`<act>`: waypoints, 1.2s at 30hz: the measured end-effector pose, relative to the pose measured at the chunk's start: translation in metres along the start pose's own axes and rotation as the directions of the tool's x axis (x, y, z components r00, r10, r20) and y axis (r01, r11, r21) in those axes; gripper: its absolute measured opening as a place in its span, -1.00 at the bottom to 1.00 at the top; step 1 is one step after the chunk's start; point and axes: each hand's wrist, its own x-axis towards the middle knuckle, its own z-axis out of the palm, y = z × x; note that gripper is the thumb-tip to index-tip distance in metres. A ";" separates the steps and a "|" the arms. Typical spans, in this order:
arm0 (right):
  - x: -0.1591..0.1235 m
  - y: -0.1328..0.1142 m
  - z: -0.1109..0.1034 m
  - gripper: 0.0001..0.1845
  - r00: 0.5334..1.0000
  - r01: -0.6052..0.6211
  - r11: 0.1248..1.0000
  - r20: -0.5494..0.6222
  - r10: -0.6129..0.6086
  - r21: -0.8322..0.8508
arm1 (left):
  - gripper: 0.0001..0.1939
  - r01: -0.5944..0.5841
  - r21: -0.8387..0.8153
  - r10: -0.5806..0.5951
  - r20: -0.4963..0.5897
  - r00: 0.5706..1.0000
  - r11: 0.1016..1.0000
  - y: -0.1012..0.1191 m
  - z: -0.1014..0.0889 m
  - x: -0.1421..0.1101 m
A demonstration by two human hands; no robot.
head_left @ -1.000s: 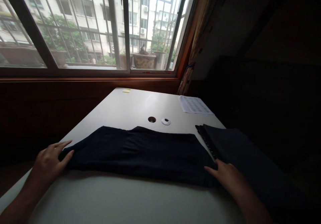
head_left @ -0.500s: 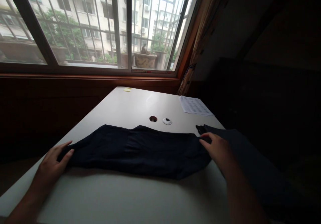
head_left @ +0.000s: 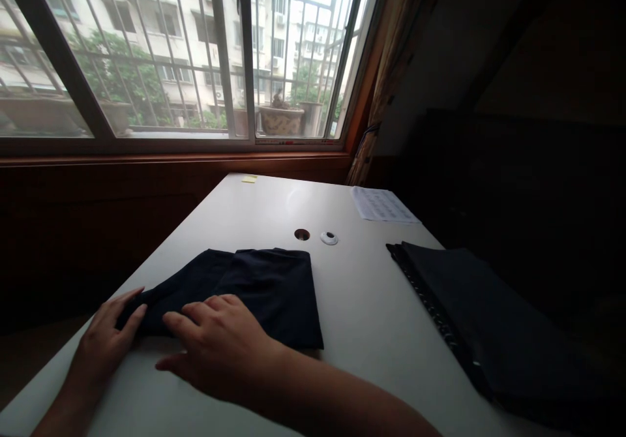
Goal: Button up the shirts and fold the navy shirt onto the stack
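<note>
A dark navy garment [head_left: 274, 287] lies on the white table, its right part doubled over toward the left into a shorter shape. Which kind of garment it is, I cannot tell. My left hand [head_left: 107, 329] has its left end between thumb and fingers. Over the front left part of the cloth is my right hand [head_left: 220, 342], fingers bent and resting on or just above it, thumb held apart over the table. Its forearm crosses in front of the garment's near edge.
A dark notebook-like stack [head_left: 469, 313] with a row of holes along its side lies on the table's right. Printed paper sheets [head_left: 384, 204], a yellow note [head_left: 249, 179], a round hole [head_left: 302, 235] and its white cover [head_left: 329, 237] are farther back, before the window.
My right hand has carried the garment's right end over to the left, so the cloth is doubled and shorter. Its fingers have loosened. My left hand stays at the left end.
</note>
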 end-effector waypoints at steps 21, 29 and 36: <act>-0.160 0.138 -0.002 -0.08 0.632 -0.648 0.484 0.060 0.773 0.588 | -0.50 -0.018 0.042 0.018 -0.006 1.000 0.999 0.010 0.002 0.001; -0.238 0.200 -0.041 -0.23 0.559 -0.723 0.558 -0.129 0.819 0.408 | -0.60 -0.119 -0.002 0.118 -0.124 0.985 0.993 0.031 -0.012 -0.010; -0.286 0.200 -0.079 -0.69 0.671 -0.717 0.680 -0.417 0.613 -0.155 | -0.60 -0.284 -0.119 0.304 0.206 0.930 0.951 0.084 0.001 0.012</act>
